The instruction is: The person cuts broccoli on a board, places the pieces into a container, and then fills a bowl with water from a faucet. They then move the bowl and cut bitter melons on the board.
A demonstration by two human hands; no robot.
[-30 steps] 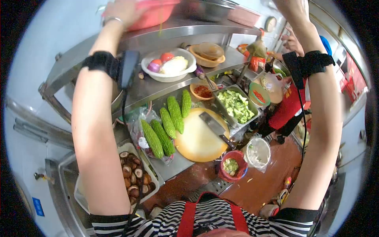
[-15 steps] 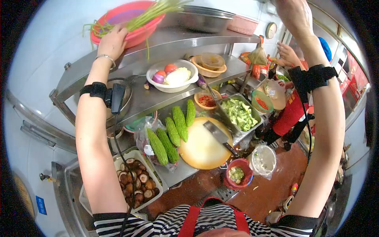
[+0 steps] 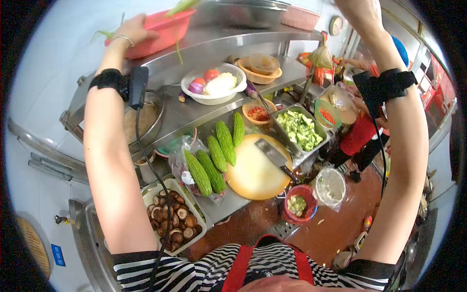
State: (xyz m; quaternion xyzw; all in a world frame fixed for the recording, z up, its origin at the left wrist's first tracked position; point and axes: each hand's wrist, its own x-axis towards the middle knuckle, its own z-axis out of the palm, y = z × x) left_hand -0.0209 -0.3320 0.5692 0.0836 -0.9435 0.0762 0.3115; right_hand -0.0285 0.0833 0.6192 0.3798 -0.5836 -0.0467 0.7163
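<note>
My left hand (image 3: 132, 30) is raised to the upper shelf, closed on the left side of a pink-red plastic basin (image 3: 168, 33); its fingers are partly blurred. Long green stalks (image 3: 182, 7) stick out over the basin's top, mostly cut off by the frame, and one thin stem hangs down its side. My right hand (image 3: 361, 13) reaches up at the top edge, where its fingers are out of view. Below, bitter melons (image 3: 224, 143) lie beside a round cutting board (image 3: 255, 177), and a cleaver (image 3: 272, 154) rests flat on the board.
On the middle shelf stands a white bowl (image 3: 214, 100) of tomatoes, onion and cabbage. A metal tray (image 3: 299, 130) holds cut greens; a crate (image 3: 199, 238) holds mushrooms. Red and white buckets (image 3: 297, 204) stand on the floor. A co-worker in red (image 3: 357, 136) is at the right.
My left hand has shifted left along the basin, off the stalks. The basin now shows more of its outer side, and the stalks have mostly left the frame. My right hand has risen slightly.
</note>
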